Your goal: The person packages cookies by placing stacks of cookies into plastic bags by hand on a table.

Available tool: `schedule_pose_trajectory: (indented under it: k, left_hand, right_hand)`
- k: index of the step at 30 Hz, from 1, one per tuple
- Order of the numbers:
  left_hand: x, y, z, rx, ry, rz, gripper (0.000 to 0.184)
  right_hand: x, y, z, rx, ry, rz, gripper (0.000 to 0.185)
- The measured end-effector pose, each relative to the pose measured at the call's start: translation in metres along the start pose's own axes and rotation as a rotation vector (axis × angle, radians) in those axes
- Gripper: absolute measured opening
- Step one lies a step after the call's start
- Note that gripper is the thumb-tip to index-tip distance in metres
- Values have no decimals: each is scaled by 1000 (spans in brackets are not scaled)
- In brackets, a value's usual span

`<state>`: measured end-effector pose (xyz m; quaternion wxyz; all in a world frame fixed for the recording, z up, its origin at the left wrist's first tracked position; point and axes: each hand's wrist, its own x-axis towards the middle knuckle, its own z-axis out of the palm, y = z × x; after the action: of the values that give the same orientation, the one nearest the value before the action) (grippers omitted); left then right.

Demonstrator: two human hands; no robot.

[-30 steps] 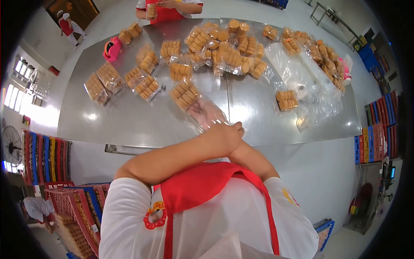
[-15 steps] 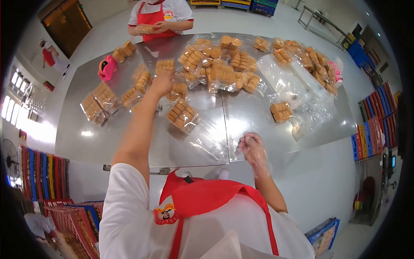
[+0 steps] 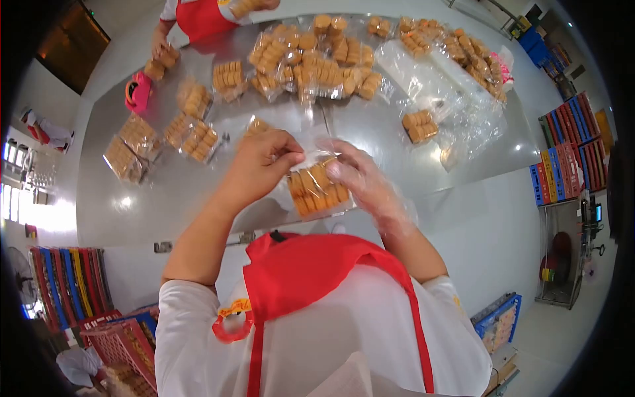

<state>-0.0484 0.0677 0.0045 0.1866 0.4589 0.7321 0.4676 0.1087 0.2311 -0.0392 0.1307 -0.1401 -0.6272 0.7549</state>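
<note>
A clear bag of round cookies is held up over the front edge of the steel table, its top end between my hands. My left hand, bare, pinches the plastic at the bag's upper left. My right hand, in a clear glove, grips the bag's upper right side, its fingers partly blurred. Just behind my left hand lies another bag of cookies, partly hidden by that hand.
More bagged cookies are heaped at the table's back middle. A pink tape dispenser stands at the left. Clear plastic bags lie at the right. Across the table is a person in a red apron, one hand at a cookie bag.
My left hand has come back from the bags farther up the table, and my right hand has moved up to meet it. A cookie bag is now between both hands.
</note>
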Motion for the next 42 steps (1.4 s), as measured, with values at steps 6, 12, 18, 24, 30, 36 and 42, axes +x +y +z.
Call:
schedule_pose_trajectory:
  k: [6,12,18,24,30,36,42]
  left_hand:
    - [-53,-41,33,-577,98,-605,13]
    - [-80,-20,34,-1075,79,-868,22]
    - [-79,-19,29,-879,175,-667,20]
    - [-75,-22,46,-945,195,-671,12]
    - [-77,-29,57,-890,205,-610,11]
    - [-77,-18,49,-863,136,-678,9]
    - [-80,-13,57,-753,193,-519,4]
  right_hand:
    - [-9,33,31,396,-44,520,29]
    - [-12,23,40,314,20,448,20]
    - [-18,13,48,329,-6,372,19]
    - [-21,9,54,431,28,345,19]
    - [-18,18,35,260,-12,332,18]
    - [-23,-6,30,391,11,447,15]
    - [-33,8,22,323,-31,280,20]
